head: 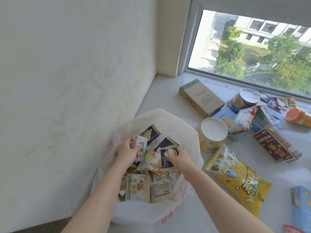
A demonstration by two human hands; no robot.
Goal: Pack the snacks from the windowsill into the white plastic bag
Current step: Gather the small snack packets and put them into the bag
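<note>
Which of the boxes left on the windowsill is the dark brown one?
The chocolate-brown box at right, beside the yellow popcorn bag; the kraft cardboard box is pale tan.

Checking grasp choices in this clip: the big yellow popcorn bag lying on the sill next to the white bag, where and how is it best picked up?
Probably by the crimped top edge of the yellow popcorn bag, the end nearest the white plastic bag. It lies flat and puffed, so its middle is too wide to pinch. The right hand could come from the bag's side and lift that flat seam.

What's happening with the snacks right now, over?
Left hand grip shut on purple drink carton, right hand grip shut on dark blue packets. Both over white plastic bag, part filled. Yellow popcorn bag, tubs, boxes wait on windowsill. Nothing blocking.
</note>
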